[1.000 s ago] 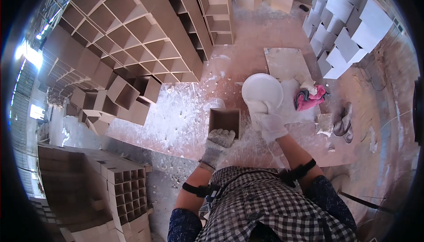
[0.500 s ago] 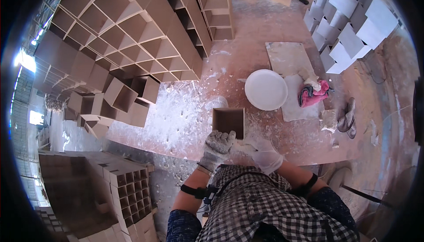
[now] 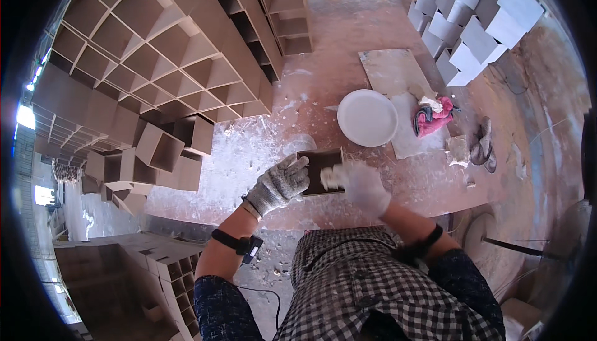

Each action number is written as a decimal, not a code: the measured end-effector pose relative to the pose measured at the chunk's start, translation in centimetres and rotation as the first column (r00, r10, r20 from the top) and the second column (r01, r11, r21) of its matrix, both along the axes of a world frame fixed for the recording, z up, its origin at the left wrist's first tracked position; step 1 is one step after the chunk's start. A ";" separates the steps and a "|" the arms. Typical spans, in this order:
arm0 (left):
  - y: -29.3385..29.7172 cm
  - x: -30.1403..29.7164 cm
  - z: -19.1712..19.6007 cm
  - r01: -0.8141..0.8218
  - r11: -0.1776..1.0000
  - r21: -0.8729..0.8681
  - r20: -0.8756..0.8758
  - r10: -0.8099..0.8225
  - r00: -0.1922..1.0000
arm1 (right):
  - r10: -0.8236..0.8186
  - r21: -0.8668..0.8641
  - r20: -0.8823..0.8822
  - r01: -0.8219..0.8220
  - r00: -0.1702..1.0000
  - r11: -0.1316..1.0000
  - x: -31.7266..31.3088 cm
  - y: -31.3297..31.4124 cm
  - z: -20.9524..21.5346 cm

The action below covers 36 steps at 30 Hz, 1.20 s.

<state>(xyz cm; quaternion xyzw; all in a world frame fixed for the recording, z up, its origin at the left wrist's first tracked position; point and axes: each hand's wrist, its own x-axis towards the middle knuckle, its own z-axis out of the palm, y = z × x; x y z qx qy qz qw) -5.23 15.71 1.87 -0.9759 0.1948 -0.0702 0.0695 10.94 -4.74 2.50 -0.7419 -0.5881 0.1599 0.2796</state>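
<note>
A small brown open-topped cardboard-like box (image 3: 316, 160) sits on the worn work table in front of me. My left hand (image 3: 278, 184), in a grey knit glove, has its fingers curled over the box's left wall. In a whitish, see-through glove, my right hand (image 3: 367, 190) is smeared by motion at the box's right side. It grips a pale, crumpled wad (image 3: 333, 177) that reaches over the box's opening; whether this is cloth or sponge cannot be made out. Just beyond the right hand lies a round white basin (image 3: 367, 118).
Pink-and-grey rags (image 3: 433, 117) lie on a pale board (image 3: 398, 73) at right, near a dark, twisted glove-like item (image 3: 483, 145). Brown boxes (image 3: 161, 145) and tall compartment units (image 3: 168, 48) crowd the left. White boxes (image 3: 463, 27) are stacked at far right.
My left hand has shifted from the box's near edge to its left wall. The right hand has moved up from below the box, bringing the pale wad over its opening. The view has shifted slightly.
</note>
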 end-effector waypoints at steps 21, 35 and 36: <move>-6.5 -1.4 -1.8 -0.245 0.945 -0.216 -0.111 0.226 0.968 | -0.296 0.156 -0.137 0.316 0.945 0.936 -2.7 -0.5 -1.2; -6.1 -0.8 -1.6 -0.182 0.925 -0.334 -0.033 0.181 0.983 | -0.395 0.190 -0.662 0.652 0.637 0.734 -1.7 2.1 0.8; -6.1 -1.0 -2.5 -0.220 0.931 -0.292 -0.042 0.217 0.975 | -0.369 0.203 -0.627 0.601 0.686 0.773 -3.4 1.3 0.2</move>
